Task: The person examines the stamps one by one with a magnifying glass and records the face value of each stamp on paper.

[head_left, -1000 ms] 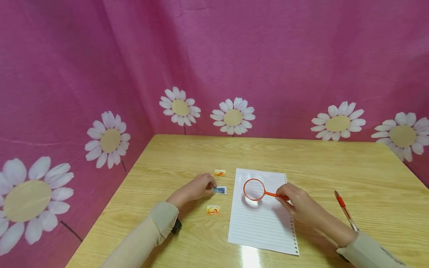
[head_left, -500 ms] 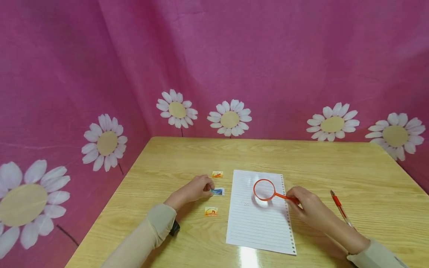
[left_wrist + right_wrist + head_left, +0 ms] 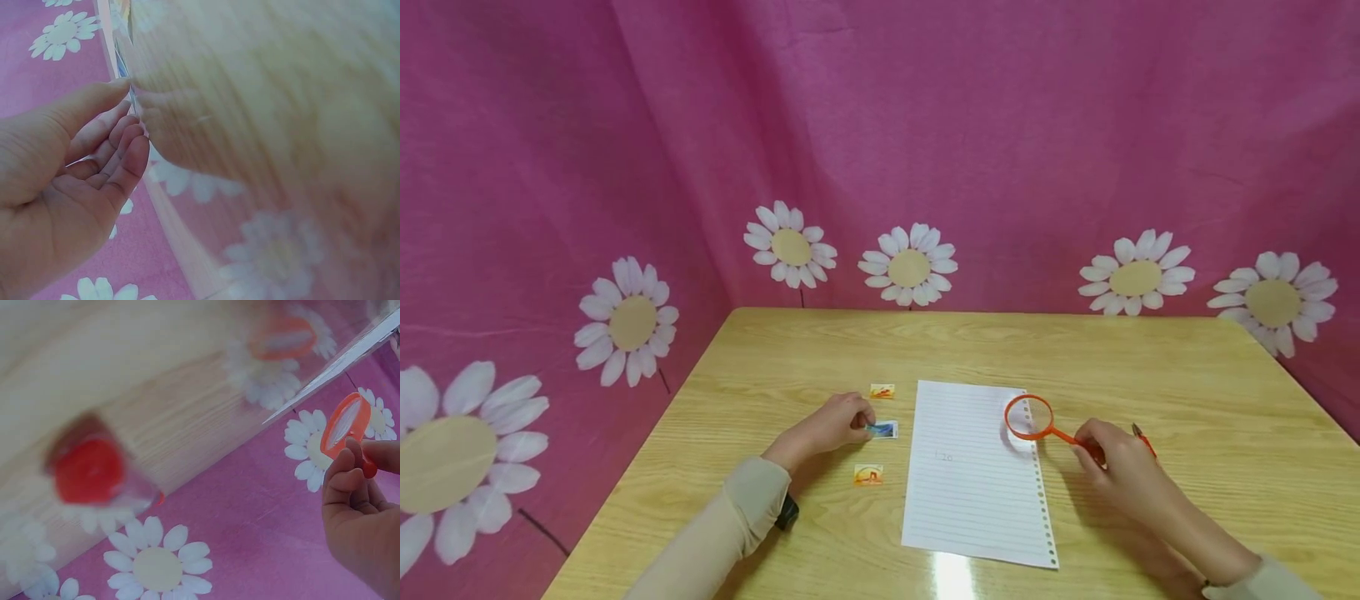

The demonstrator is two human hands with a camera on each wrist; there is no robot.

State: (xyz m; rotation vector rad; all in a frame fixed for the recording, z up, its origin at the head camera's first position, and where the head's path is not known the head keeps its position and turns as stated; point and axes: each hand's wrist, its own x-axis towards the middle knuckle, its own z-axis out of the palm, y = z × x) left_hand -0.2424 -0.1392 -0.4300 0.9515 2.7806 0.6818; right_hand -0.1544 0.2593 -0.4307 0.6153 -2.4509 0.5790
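My left hand (image 3: pixel 838 423) pinches the left edge of a small blue postage stamp (image 3: pixel 884 430) on the wooden table; the left wrist view shows thumb and index finger (image 3: pixel 106 94) at its edge. Orange-and-yellow stamps lie on either side of it: one farther back (image 3: pixel 882 391), one nearer (image 3: pixel 868 475). In my right hand (image 3: pixel 1123 467) is the handle of an orange-red magnifying glass (image 3: pixel 1030 417). Its lens hangs over the right edge of a lined sheet of paper (image 3: pixel 977 508). That sheet bears faint handwritten marks (image 3: pixel 944 457) towards its left side.
A red pen (image 3: pixel 1144 440) lies behind my right hand, which covers most of it. The right wrist view catches a blurred red pen end (image 3: pixel 90 472) close up. A pink curtain (image 3: pixel 1000 125) with daisies hangs behind and left of the table (image 3: pixel 1150 358).
My right hand has moved right with the magnifying glass, from over the paper's middle to its right edge, uncovering the writing and hiding more of the pen. My left hand stays at the blue stamp.
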